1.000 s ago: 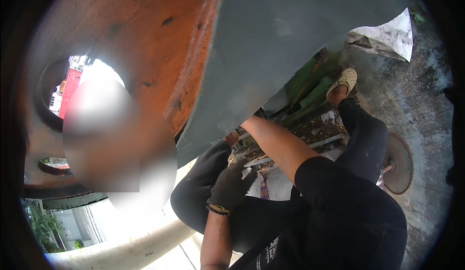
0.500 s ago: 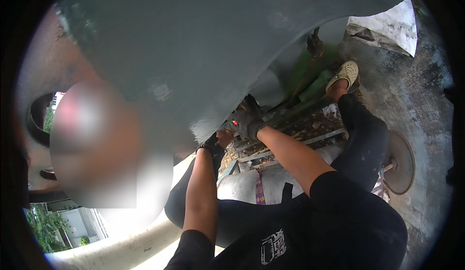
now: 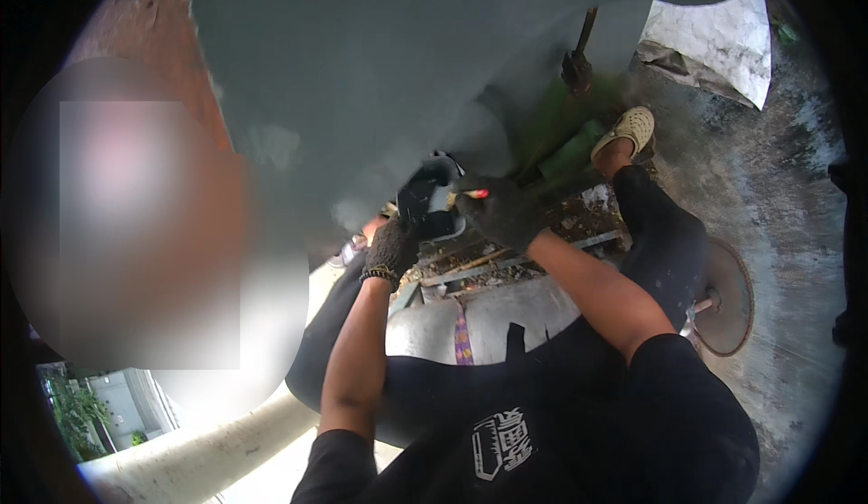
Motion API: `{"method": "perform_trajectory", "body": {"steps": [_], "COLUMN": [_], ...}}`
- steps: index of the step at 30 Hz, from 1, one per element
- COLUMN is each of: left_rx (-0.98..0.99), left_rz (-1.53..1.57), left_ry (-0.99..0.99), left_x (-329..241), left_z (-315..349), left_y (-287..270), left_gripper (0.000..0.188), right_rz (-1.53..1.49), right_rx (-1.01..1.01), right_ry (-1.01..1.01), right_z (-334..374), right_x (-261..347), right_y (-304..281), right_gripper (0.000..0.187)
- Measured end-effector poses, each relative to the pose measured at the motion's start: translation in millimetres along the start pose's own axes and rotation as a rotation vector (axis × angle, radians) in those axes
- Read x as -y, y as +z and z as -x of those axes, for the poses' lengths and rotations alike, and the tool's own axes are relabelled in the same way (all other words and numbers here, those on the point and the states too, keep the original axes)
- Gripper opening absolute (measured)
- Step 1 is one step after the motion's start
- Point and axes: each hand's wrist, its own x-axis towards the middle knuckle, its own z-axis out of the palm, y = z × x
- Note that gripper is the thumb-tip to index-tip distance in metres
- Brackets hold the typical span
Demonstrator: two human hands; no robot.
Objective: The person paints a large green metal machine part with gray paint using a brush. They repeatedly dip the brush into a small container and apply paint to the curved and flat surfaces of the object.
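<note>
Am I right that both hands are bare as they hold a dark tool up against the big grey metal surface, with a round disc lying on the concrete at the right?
Not quite: the hands are not bare. The head view shows the left hand and right hand in dark knit gloves. The rest stands: they hold a dark tool against the grey metal surface, and a round disc lies on the concrete.

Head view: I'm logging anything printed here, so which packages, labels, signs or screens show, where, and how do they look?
White printed emblem: on the person's black shirt, bottom centre, blocky shape.
Pale crumpled sheet or bag: on the ground, top right, whitish; no print discernible.
No screens or signs show.
</note>
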Motion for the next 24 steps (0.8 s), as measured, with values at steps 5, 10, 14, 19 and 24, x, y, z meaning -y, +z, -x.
{"method": "perform_trajectory", "body": {"steps": [5,10,14,19,24], "left_rx": [-0.018,0.012,-0.027,-0.095,-0.239], "left_rz": [-0.233,-0.395,-0.262,-0.464,-0.468], "left_ry": [0.448,0.613,0.543,0.665,0.671], "left_x": [-41.4,-103.5,-144.1,-155.2,-152.0], "left_z": [42.6,76.9,92.3,90.0,77.1], "left_y": [-7.6,-40.4,-76.7,-88.6,-76.7], "left_gripper": [0.018,0.017,0.016,0.015,0.014], "right_rz": [0.020,0.006,0.101,0.096,0.051], "right_rx": [0.304,0.443,0.380,0.362,0.331], "right_ry": [0.130,0.179,0.085,0.080,0.312], "right_z": [20.5,43.1,53.8,46.0,38.5], "right_x": [22.5,49.8,61.4,85.9,80.3], "right_y": [-94.0,-162.7,-186.2,-214.5,-216.2], "right_gripper": [0.025,0.024,0.025,0.028,0.030]}}
